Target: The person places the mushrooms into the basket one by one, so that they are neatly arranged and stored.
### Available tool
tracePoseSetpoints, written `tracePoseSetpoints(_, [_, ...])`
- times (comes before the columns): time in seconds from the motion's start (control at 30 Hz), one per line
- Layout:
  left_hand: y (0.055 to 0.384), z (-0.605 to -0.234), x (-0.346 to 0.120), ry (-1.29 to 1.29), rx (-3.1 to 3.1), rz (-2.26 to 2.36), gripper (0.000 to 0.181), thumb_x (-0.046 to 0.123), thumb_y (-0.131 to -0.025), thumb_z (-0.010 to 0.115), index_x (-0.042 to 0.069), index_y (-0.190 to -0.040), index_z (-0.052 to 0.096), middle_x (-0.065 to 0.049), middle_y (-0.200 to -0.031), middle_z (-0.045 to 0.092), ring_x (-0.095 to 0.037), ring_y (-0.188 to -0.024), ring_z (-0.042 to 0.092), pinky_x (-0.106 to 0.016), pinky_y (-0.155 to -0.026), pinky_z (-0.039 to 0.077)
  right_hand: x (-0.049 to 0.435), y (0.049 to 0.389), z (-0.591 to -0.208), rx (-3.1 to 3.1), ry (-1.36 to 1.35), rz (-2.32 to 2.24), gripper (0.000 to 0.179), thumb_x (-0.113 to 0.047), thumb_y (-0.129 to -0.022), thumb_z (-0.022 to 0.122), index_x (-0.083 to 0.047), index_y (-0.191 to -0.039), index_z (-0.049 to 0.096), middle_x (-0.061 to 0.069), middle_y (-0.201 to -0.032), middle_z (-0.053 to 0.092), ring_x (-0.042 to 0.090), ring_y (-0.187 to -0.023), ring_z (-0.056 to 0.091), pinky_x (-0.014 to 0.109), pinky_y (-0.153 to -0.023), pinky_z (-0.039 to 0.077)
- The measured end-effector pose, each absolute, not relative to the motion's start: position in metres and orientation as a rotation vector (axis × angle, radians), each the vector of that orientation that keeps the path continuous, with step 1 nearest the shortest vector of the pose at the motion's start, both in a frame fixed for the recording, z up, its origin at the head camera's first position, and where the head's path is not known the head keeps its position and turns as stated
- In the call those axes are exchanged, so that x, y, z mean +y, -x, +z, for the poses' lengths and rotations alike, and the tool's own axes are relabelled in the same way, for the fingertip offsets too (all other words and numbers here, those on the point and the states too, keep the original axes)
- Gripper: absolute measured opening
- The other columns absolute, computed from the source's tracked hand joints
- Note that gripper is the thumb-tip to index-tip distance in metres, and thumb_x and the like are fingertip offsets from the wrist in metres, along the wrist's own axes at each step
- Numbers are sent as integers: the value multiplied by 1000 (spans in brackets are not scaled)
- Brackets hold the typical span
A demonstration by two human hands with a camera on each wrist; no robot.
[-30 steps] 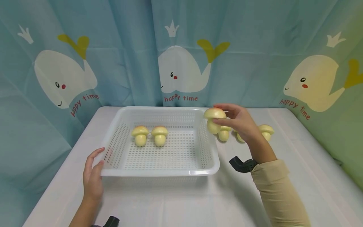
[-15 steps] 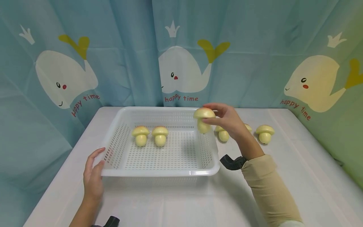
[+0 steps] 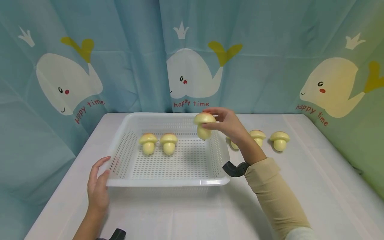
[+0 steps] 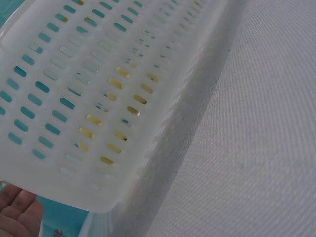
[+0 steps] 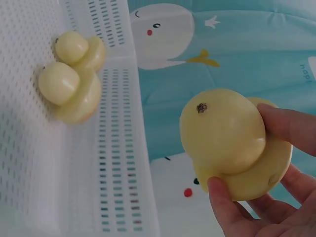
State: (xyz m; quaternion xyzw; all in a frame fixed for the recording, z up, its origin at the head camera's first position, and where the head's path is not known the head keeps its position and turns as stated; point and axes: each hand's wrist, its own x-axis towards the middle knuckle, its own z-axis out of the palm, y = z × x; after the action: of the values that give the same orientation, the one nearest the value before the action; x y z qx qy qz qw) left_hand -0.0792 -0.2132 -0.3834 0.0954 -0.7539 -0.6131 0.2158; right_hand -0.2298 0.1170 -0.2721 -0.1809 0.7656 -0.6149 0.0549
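Right hand near basket, curtain behind

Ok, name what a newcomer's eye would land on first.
Probably the glossy yellow mushroom-shaped object the right hand holds up at the right end of the white perforated plastic basket. Two matching mushrooms rest side by side inside, and three more sit on the white table to its right. Behind, white cartoon whales on the blue fabric curtain also stand out.

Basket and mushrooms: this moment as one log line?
left hand: at basket rim | right hand: holds mushroom | inside: two mushrooms | on table: three mushrooms
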Motion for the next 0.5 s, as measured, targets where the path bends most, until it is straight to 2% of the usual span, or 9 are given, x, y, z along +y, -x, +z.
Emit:
tracePoseSetpoints(0.23, [79, -384, -214, -258, -2093, -1691, 41, 14, -95, 25, 10, -133, 38, 4, -131, 37, -8, -109, 43, -15, -79, 40, 105, 233, -276, 2315, 500, -1850, 49, -9, -73, 76, -5, -118, 60, 7, -110, 61, 21, -96, 59, 32, -80, 46])
tracePoseSetpoints(0.5, [78, -382, -212, -270, -2107, -1685, 41, 16, -96, 25, 14, -134, 39, 1, -135, 36, -11, -111, 43, -15, -79, 40, 85, 242, -282, 2288, 545, -1888, 43, -2, -73, 74, -1, -114, 61, 10, -107, 59, 23, -91, 59, 31, -74, 48])
